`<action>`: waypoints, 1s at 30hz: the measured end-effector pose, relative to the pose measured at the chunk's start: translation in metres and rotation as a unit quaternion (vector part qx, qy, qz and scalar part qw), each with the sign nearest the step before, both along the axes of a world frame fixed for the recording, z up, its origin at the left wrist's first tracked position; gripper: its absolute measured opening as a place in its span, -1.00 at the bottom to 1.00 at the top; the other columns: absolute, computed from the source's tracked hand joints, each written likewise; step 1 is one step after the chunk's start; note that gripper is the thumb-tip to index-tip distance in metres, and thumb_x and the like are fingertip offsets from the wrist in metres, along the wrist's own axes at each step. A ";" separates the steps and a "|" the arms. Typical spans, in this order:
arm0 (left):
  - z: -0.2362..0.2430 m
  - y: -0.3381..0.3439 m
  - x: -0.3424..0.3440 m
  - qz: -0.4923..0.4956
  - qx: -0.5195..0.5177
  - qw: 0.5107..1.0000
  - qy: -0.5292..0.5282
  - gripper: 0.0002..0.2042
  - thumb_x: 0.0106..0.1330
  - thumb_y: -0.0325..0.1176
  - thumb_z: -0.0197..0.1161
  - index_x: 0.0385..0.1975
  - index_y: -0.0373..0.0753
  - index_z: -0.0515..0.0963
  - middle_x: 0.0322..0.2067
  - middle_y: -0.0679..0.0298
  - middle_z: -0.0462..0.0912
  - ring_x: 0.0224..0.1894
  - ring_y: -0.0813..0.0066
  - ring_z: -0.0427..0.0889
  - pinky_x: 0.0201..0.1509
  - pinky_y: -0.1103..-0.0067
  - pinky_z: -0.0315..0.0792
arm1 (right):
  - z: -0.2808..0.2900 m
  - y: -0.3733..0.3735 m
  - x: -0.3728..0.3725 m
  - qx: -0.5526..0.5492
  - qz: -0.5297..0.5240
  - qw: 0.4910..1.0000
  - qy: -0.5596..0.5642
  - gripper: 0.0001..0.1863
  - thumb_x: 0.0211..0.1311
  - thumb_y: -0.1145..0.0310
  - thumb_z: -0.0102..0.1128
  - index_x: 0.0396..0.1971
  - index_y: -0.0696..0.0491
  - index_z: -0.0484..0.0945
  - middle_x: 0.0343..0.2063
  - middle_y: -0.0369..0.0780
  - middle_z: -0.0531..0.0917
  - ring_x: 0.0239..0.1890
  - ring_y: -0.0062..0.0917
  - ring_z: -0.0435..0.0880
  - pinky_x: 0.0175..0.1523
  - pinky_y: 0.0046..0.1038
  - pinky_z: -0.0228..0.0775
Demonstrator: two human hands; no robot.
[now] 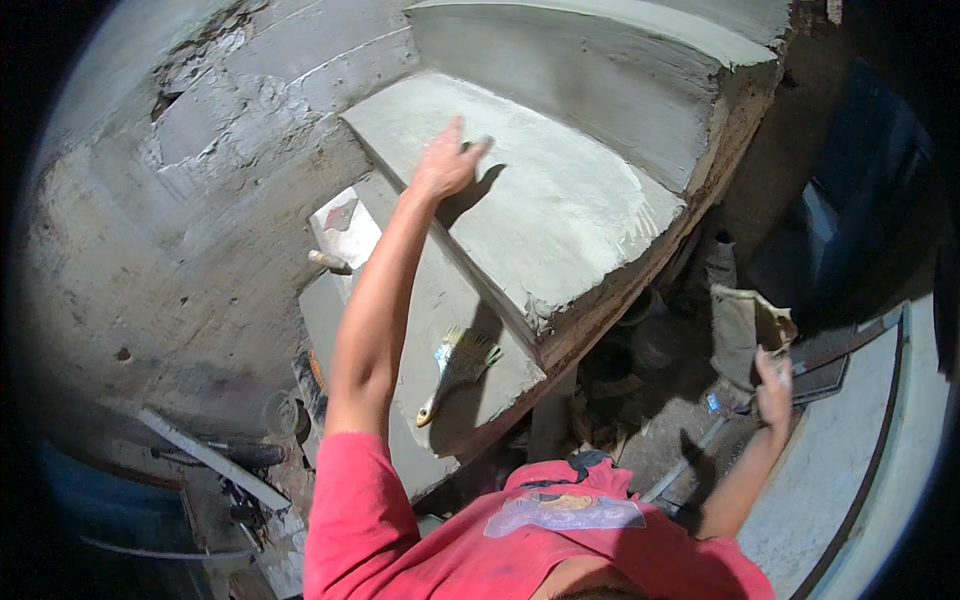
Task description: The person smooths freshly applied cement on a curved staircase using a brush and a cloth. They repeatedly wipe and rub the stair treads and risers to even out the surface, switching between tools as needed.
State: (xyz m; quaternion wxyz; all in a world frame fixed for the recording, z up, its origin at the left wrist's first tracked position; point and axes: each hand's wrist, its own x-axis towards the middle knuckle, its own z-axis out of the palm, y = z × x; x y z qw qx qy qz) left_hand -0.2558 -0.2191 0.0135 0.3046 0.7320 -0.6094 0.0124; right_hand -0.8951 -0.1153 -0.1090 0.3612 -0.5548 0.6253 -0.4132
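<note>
Stretching over the coated tread (pixel 560 190), the left hand (pixel 450 168) has its fingers extended and spread near the tread's upper left end, holding nothing that shows; whether it touches the surface I cannot tell. The tread is a pale grey-green slab, smooth across its middle, with whitish streaks and a ragged edge at its right end. Its long axis slants from upper left down to lower right. Well apart from the tread, to its lower right, the right hand (pixel 774 388) grips a container (pixel 735 335) near its bottom: grey-beige, crusted, dark in its hollow. The container's mouth faces up and rightward, away from the tread; its long axis runs roughly up and down in view. Just below the tread, a flat brush (pixel 458 375) lies on the lower step (pixel 440 300), bristles toward the tread, handle pointing to the lower left.
</note>
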 end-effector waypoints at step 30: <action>-0.045 0.282 -0.242 -0.038 -0.061 0.933 0.353 -0.41 0.54 0.05 0.12 0.32 -0.36 0.52 0.23 0.04 0.65 0.30 0.22 0.60 0.42 0.34 0.37 | -0.162 -0.050 0.116 0.099 0.401 0.910 -0.022 -0.58 0.57 0.10 0.13 -0.10 0.24 0.63 -0.35 -0.17 0.70 -0.25 -0.55 0.54 -0.03 -0.33 0.47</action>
